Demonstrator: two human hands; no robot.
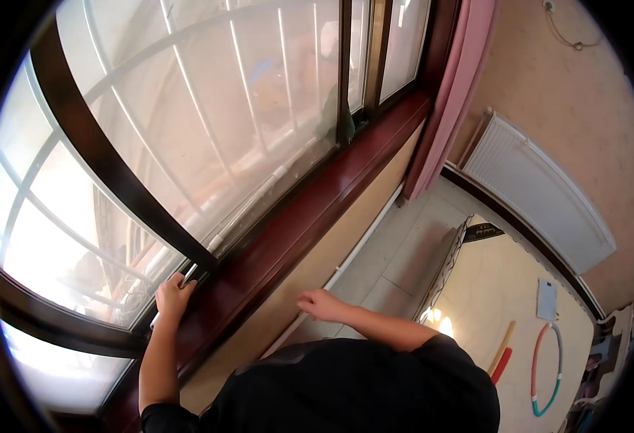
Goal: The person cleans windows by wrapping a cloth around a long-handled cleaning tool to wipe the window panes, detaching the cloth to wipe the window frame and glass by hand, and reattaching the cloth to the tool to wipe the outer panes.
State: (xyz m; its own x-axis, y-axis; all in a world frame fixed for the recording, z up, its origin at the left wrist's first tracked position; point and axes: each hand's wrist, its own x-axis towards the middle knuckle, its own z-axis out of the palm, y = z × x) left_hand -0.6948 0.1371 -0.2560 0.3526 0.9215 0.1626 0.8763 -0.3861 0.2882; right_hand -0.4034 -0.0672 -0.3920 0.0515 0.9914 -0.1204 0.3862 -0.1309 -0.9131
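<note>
My left hand (173,296) is at the lower edge of the window, its fingers closed around a small, light-coloured object at the frame; the object is too small to name. Beside it runs the dark red window sill (295,227). Over the floor, to the right of the sill, my right hand (320,304) hangs in the air with its fingers curled together; whether anything is inside them is hidden. The window glass (209,101) shows bars behind it, and a dark frame post (115,166) comes down close to my left hand.
A pink curtain (450,108) hangs at the sill's far end. A white radiator (540,191) is on the wall. On the right, a cream mattress (476,289) bears a coloured hoop (534,368), a red-bristled brush (501,366) and a grey flat object (547,299).
</note>
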